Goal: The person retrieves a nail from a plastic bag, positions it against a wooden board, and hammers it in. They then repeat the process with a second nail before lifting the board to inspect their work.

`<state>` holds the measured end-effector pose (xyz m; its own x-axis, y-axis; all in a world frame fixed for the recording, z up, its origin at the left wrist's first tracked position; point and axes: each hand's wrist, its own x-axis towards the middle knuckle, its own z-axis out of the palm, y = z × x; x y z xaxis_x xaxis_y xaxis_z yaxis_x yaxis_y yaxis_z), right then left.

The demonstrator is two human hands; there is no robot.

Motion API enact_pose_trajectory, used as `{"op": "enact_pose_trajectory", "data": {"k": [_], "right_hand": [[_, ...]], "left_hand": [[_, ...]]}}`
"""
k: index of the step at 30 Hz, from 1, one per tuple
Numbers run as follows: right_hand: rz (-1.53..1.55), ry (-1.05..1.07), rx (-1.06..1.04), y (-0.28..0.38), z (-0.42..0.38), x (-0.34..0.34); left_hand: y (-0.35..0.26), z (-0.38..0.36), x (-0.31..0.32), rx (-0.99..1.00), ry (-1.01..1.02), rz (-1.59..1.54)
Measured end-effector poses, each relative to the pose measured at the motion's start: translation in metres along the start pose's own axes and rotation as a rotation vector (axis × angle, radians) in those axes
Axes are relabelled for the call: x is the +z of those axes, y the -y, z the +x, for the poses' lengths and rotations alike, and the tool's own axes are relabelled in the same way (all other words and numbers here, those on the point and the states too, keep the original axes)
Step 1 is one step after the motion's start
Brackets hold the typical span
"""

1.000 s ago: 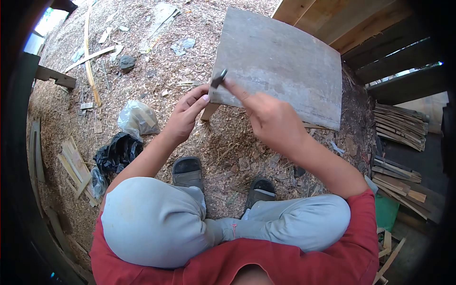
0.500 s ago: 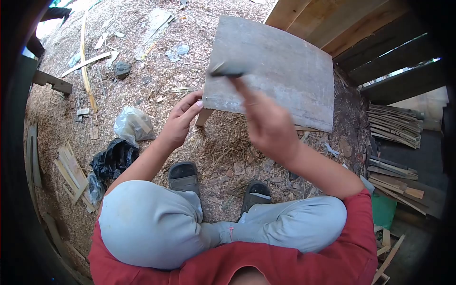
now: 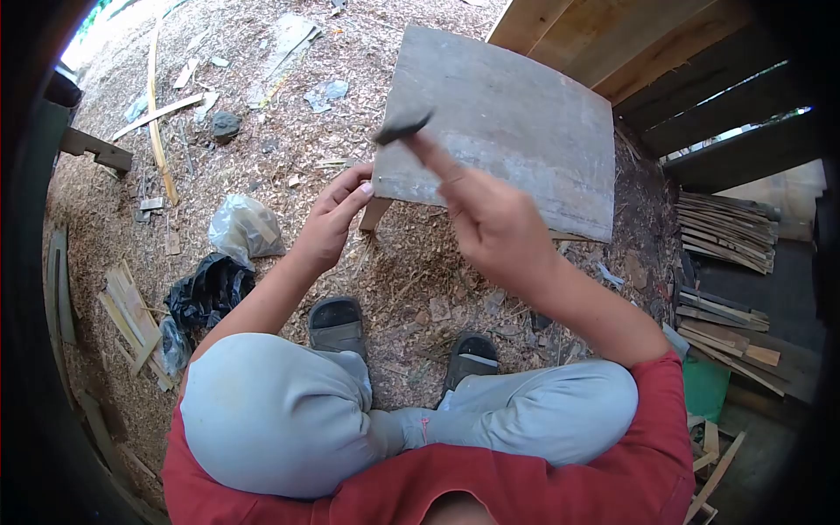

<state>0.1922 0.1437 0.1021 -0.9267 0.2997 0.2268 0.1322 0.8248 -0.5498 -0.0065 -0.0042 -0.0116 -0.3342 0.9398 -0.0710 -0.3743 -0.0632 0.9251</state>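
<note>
My right hand (image 3: 499,219) is wrapped round the handle of a hammer (image 3: 404,129), its dark head raised over the near left part of a grey board (image 3: 525,122). The board lies sloping on a wooden frame, whose pale leg (image 3: 374,213) shows below the near left corner. At that corner my left hand (image 3: 334,219) grips the board's edge, thumb at the near side and fingers reaching round the left side. A small nail-like spot (image 3: 381,178) shows on the board by the thumb.
Wood shavings cover the ground. To the left are a clear plastic bag (image 3: 245,229), a black bag (image 3: 210,290) and loose wood strips (image 3: 131,319). Stacked slats (image 3: 726,232) lie at the right, below a plank wall (image 3: 612,44). My sandalled feet (image 3: 337,325) are before the board.
The hammer head has moved slightly left and its tilt has changed; the right hand has shifted a little with it. My left hand and the board stay in place.
</note>
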Motion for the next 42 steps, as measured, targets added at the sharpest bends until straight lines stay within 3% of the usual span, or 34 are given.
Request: {"op": "enact_pose_trajectory", "data": {"k": [2,3,5,7,10,11,13,14,15,17,18,19,21,22,23,25,27,29,31,33,34,35,37,38,40,42], "right_hand": [[0.118,-0.292,-0.116,-0.001,0.005,-0.001],[0.118,-0.295,-0.119,-0.002,0.001,0.003],[-0.183,0.224,0.063,-0.006,-0.011,0.014],[-0.117,0.174,0.052,-0.001,-0.005,0.006],[0.098,-0.218,-0.056,-0.001,0.006,-0.006],[0.098,-0.222,-0.056,-0.001,0.002,-0.003],[0.044,-0.092,0.030,0.004,-0.006,0.003],[-0.156,0.216,0.123,0.002,-0.007,0.008],[-0.156,0.215,0.124,0.001,-0.007,0.006],[-0.082,0.168,0.104,-0.003,-0.002,-0.002],[0.036,-0.023,0.027,0.004,0.004,-0.008],[0.041,-0.018,0.035,0.002,0.001,-0.006],[0.103,-0.250,-0.073,-0.002,0.001,-0.003],[0.019,-0.076,-0.003,0.002,-0.002,-0.002],[0.018,-0.079,-0.009,0.000,-0.002,-0.001],[-0.110,0.236,0.116,0.001,-0.001,0.000],[-0.089,0.175,0.118,0.003,0.000,-0.005],[0.042,-0.143,0.028,0.005,0.001,-0.005],[0.035,-0.112,0.035,0.004,-0.003,0.001],[-0.061,0.159,0.096,-0.003,-0.005,0.012],[-0.121,0.181,0.120,-0.002,-0.006,0.006],[-0.120,0.184,0.122,-0.001,-0.006,0.006],[0.036,-0.081,0.030,0.001,-0.006,0.007],[0.038,-0.082,0.030,0.000,-0.007,0.009],[-0.137,0.204,0.116,-0.004,-0.009,0.010],[-0.069,0.125,0.121,0.002,-0.011,0.009]], "left_hand": [[0.001,-0.002,0.002,-0.005,-0.013,0.005],[0.001,-0.002,0.002,-0.008,-0.028,0.010],[0.003,-0.001,-0.002,-0.015,-0.029,0.003],[0.003,-0.001,-0.002,-0.024,-0.019,0.005],[0.004,-0.003,0.000,-0.025,-0.012,0.008],[0.002,-0.002,0.000,-0.008,-0.006,0.020],[-0.001,-0.003,0.003,-0.018,-0.028,0.009],[-0.001,-0.004,0.004,-0.031,-0.054,-0.008],[0.000,-0.003,0.002,-0.032,-0.053,-0.008],[0.007,-0.001,-0.004,-0.033,0.000,-0.010],[0.007,-0.002,-0.003,-0.042,-0.003,-0.013],[0.005,-0.004,0.000,-0.023,-0.004,-0.002],[0.000,-0.002,0.002,0.009,-0.001,0.018],[0.000,-0.002,0.002,-0.007,-0.006,0.015],[0.000,-0.002,0.001,-0.023,-0.012,0.011],[0.000,-0.002,0.001,-0.029,0.009,0.020],[0.001,-0.003,0.003,-0.017,-0.034,0.010],[0.004,-0.004,0.002,-0.014,-0.023,0.011],[0.002,-0.002,-0.001,0.006,-0.010,0.020],[0.002,-0.003,-0.001,-0.023,-0.001,0.013],[0.003,-0.003,-0.001,-0.043,-0.018,0.003],[0.003,-0.003,-0.001,-0.046,-0.019,0.001],[0.002,-0.003,0.002,-0.008,-0.032,0.016],[0.001,-0.004,0.003,-0.010,-0.032,0.003],[0.000,-0.003,0.001,-0.026,-0.026,0.006],[0.000,-0.003,0.002,-0.049,-0.016,0.007]]}}
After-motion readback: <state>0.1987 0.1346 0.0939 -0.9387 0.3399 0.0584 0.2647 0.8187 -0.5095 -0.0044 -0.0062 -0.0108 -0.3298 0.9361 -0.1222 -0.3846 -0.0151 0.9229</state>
